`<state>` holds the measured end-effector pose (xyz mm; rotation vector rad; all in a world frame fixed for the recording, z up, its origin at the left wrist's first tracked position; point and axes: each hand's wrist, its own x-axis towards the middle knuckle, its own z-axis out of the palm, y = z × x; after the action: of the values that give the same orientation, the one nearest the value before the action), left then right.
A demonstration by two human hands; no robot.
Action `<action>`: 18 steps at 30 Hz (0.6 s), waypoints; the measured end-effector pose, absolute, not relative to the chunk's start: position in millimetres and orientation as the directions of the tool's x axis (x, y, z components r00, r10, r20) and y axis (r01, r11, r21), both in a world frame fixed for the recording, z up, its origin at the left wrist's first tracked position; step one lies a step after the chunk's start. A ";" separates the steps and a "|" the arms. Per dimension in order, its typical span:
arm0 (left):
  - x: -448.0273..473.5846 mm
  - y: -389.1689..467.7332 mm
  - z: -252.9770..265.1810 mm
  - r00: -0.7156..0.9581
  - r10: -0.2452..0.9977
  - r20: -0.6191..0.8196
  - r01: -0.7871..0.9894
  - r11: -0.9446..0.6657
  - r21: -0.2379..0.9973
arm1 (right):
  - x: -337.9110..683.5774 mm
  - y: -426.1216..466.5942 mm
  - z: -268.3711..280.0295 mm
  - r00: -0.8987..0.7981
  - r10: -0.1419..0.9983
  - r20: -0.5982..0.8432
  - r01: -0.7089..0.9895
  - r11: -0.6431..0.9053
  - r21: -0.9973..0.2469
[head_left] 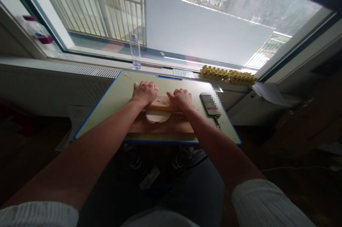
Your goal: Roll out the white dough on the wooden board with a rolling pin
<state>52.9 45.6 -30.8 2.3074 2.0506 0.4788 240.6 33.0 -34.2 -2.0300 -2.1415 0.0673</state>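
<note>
A wooden rolling pin (pixel 161 107) lies crosswise over a flattened piece of pale dough (pixel 157 116). Both rest on a brown wooden board (pixel 165 128). My left hand (pixel 145 92) is closed over the pin's left end, and my right hand (pixel 181 99) is closed over its right end. Part of the dough shows on the near side of the pin, rounded with a small notch at its front edge. The pin's far side is partly hidden by my fingers.
Under the board is a small light-green table (pixel 104 113) with a blue rim. A phone (pixel 210 104) with a cable lies at its right. On the windowsill stand a clear bottle (pixel 135 52) and a yellow bumpy strip (pixel 228 75); a second bottle (pixel 39 31) is far left.
</note>
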 end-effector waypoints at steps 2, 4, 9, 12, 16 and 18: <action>53.1 50.8 -31.2 0.091 0.970 0.226 0.967 -0.140 0.211 | 240.5 37.4 -33.8 -0.040 0.994 0.098 0.987 0.055 -0.149; 53.0 55.7 -31.5 0.086 0.971 0.225 0.968 -0.135 0.213 | 240.3 41.5 -33.3 -0.037 0.995 0.088 0.989 0.049 -0.142; 52.3 63.0 -31.7 0.080 0.971 0.226 0.966 -0.131 0.221 | 240.2 48.5 -33.2 -0.038 0.996 0.083 0.988 0.049 -0.145; 52.4 63.1 -30.9 0.078 0.969 0.233 0.966 -0.131 0.223 | 240.7 49.6 -33.8 -0.029 0.996 0.085 0.987 0.042 -0.152; 53.2 59.1 -28.9 0.085 0.968 0.238 0.968 -0.137 0.210 | 241.1 46.9 -34.3 -0.034 0.997 0.068 0.987 0.044 -0.156; 53.5 56.1 -28.3 0.090 0.967 0.240 0.970 -0.140 0.199 | 240.9 44.3 -34.4 -0.038 0.996 0.077 0.987 0.049 -0.156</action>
<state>53.5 56.1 -28.3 2.3272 2.0665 0.4970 240.9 44.3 -34.4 -2.0575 -2.1501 0.0888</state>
